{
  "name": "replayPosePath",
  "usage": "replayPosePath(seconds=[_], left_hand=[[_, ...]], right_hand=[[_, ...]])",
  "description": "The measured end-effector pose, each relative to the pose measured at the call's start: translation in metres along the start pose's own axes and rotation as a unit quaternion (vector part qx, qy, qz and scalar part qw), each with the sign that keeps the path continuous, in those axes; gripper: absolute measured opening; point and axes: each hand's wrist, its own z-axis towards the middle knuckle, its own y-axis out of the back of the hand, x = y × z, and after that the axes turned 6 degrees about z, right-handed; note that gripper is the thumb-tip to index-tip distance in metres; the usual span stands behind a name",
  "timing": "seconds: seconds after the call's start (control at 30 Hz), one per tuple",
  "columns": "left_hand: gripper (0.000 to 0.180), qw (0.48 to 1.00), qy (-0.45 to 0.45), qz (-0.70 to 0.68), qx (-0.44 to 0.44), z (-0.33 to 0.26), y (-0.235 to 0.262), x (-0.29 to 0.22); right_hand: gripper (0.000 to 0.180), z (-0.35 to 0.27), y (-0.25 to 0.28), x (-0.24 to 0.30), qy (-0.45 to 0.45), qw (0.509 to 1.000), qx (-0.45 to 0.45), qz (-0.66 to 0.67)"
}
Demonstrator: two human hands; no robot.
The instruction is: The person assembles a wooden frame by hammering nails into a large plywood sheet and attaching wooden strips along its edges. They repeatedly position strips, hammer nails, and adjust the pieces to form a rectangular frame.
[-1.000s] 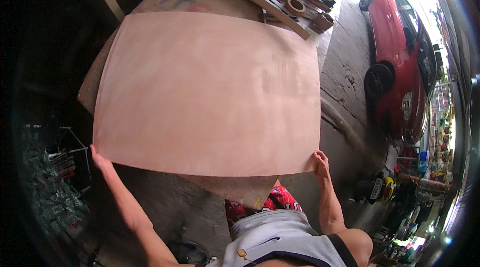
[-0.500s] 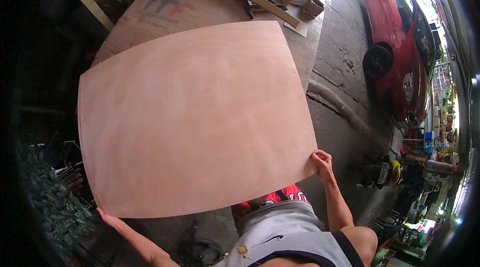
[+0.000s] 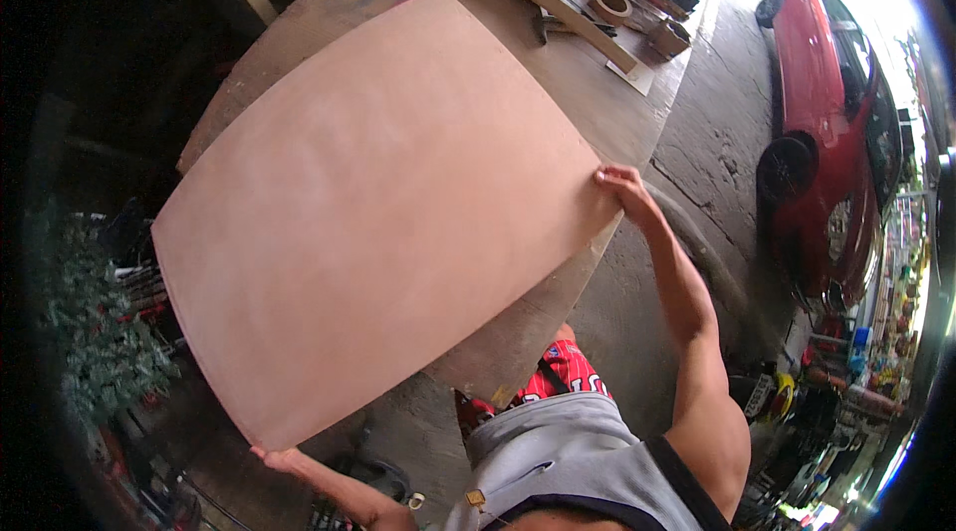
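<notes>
A large thin plywood sheet (image 3: 378, 222), pale pinkish-brown and smooth, lies slanted over a wooden worktable (image 3: 498, 342). My left hand (image 3: 279, 458) grips its near left corner, with most of the fingers hidden beneath. At the right corner my right hand (image 3: 622, 188) pinches the edge, thumb on top. The sheet covers much of the tabletop, and its left part reaches past the table's edge.
Along the table's far side lie a long wood strip (image 3: 538, 3), a roll of tape (image 3: 611, 3) and a small brown container (image 3: 668, 37). A red car (image 3: 822, 123) stands at the right. Green foliage (image 3: 110, 322) is at the left.
The plywood sheet has turned counter-clockwise. Its right corner has swung away from me with my right hand, and my right arm is stretched out further. Both hands keep hold of the sheet.
</notes>
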Motion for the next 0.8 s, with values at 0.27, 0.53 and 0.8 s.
replayPosePath(seconds=[0.27, 0.53, 0.8], left_hand=[[0.044, 0.996, 0.021, 0.034, -0.077, -0.110, 0.103, 0.109], [0.044, 0.985, 0.051, -0.149, -0.068, -0.195, 0.138, 0.152], [0.041, 0.999, 0.048, -0.015, -0.019, -0.163, 0.127, 0.139]], right_hand=[[0.041, 0.100, 0.088, 0.029, 0.058, 0.994, 0.016, -0.093], [0.042, 0.083, 0.152, 0.015, 0.114, 0.992, 0.028, 0.053], [0.021, 0.094, 0.128, -0.004, 0.100, 0.953, 0.026, 0.285]])
